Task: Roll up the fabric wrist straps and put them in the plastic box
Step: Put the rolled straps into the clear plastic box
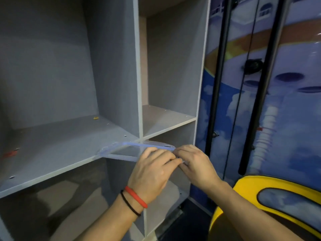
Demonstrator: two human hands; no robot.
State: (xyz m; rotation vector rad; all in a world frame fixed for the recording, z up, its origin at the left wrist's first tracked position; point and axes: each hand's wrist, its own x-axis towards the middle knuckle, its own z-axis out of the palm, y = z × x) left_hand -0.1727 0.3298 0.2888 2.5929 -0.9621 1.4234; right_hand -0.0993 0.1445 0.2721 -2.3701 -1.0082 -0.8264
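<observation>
A flat clear plastic box [125,151] with a blue-tinted rim is held level in front of the grey shelf unit, its far end over the shelf's front edge. My left hand [152,173] grips its near right corner from above, fingers curled over the rim. My right hand [194,162] meets it there and pinches the same corner. A red band and a black band circle my left wrist. No fabric wrist strap is visible.
The grey shelf unit [69,141] has several open compartments; a small yellow scrap [95,118] lies on the left shelf. To the right stand a blue mural wall [286,101], two black poles [217,75] and a yellow rounded object [278,197].
</observation>
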